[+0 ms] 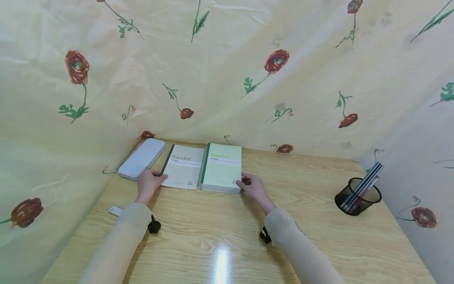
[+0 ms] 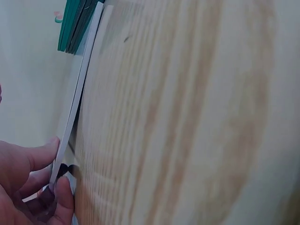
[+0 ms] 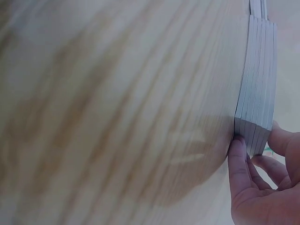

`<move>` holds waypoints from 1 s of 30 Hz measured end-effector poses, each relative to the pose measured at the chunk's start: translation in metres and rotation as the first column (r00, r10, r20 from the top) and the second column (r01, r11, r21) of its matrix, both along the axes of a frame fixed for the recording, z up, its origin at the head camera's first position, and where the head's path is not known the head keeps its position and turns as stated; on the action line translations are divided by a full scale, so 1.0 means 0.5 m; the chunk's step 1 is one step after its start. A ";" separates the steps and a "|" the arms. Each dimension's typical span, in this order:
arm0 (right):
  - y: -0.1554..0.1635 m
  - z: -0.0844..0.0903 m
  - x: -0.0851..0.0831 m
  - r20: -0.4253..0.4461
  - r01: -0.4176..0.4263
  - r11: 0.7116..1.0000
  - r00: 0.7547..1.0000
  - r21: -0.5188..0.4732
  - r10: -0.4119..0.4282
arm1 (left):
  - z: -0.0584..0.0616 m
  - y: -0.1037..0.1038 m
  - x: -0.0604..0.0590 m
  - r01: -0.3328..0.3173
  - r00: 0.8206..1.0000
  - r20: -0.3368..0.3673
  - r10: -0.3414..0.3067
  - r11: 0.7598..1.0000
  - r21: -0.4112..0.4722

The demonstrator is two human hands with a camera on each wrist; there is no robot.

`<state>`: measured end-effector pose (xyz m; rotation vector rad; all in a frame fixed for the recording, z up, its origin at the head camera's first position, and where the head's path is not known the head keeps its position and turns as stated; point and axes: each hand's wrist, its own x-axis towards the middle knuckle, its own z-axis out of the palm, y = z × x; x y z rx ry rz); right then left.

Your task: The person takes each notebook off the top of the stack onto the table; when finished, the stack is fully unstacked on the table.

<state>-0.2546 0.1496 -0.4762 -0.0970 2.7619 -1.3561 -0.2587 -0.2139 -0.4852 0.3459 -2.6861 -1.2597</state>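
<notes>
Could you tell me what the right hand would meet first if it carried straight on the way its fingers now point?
The right hand already touches the green notebook stack at its near right corner. Going on, it would likely push that stack toward the white notebook.

Under your hands you see a pale wood-grain table (image 1: 220, 232). The single notebook (image 1: 184, 167) has a white cover, grey lettering and a dark spine. The notebook stack (image 1: 222, 167) shows a light green cover with a teal spine. The pencil case (image 1: 142, 158) is white, the mesh pen holder (image 1: 357, 196) black. The cream curtain (image 1: 220, 79) carries red flowers on green stems.
</notes>
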 end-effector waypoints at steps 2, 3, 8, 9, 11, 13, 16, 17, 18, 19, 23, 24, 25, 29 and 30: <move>0.000 0.000 0.000 0.001 0.001 1.000 1.000 -0.003 -0.001 | 0.002 0.002 0.001 -0.002 1.000 -0.007 0.002 0.999 -0.041; 0.000 0.000 0.000 0.002 0.000 1.000 1.000 -0.006 0.000 | 0.003 0.003 0.001 -0.002 1.000 -0.007 0.002 0.999 -0.047; 0.001 -0.001 0.000 0.009 0.008 1.000 1.000 -0.006 -0.008 | 0.007 0.007 0.003 -0.009 1.000 0.004 0.009 0.998 -0.069; 0.001 -0.002 0.000 0.005 0.010 1.000 1.000 -0.001 -0.010 | 0.007 0.007 0.003 -0.012 1.000 0.009 0.013 0.997 -0.071; 0.001 -0.003 -0.001 0.004 0.017 1.000 1.000 0.007 -0.017 | 0.007 0.008 0.003 -0.019 1.000 0.016 0.021 0.997 -0.081; 0.001 -0.004 -0.001 -0.002 0.020 1.000 1.000 0.020 -0.020 | 0.006 0.009 0.002 -0.023 0.999 0.022 0.025 0.996 -0.091; 0.000 -0.007 -0.001 -0.004 0.024 0.999 1.000 0.030 -0.024 | 0.004 0.010 0.002 -0.027 0.999 0.028 0.030 0.994 -0.110; 0.000 -0.008 -0.001 -0.003 0.025 0.999 1.000 0.030 -0.025 | 0.004 0.010 0.002 -0.025 0.999 0.030 0.029 0.993 -0.116; 0.000 -0.009 -0.001 -0.004 0.025 0.999 1.000 0.031 -0.025 | 0.004 0.010 0.002 -0.023 0.999 0.034 0.028 0.993 -0.119; -0.001 -0.009 -0.001 -0.004 0.025 0.999 1.000 0.032 -0.025 | 0.004 0.010 0.001 -0.024 0.999 0.038 0.028 0.992 -0.124; -0.002 -0.010 -0.001 0.000 0.025 0.999 1.000 0.030 -0.025 | 0.010 0.010 -0.001 -0.016 0.998 0.061 0.024 0.991 -0.133; -0.002 -0.009 -0.002 -0.002 0.025 0.999 1.000 0.031 -0.025 | 0.014 0.011 -0.002 -0.013 0.998 0.067 0.022 0.990 -0.138; -0.002 -0.009 -0.001 -0.002 0.025 0.999 1.000 0.031 -0.025 | 0.019 0.013 -0.004 -0.009 0.998 0.063 0.019 0.989 -0.146; -0.001 -0.009 -0.001 -0.010 0.023 0.999 1.000 0.024 -0.023 | 0.043 0.033 -0.013 0.014 1.000 0.004 -0.014 0.989 -0.146; 0.000 -0.008 0.000 -0.010 0.024 0.999 1.000 0.023 -0.024 | 0.049 0.041 -0.017 0.019 1.000 -0.021 -0.022 0.991 -0.133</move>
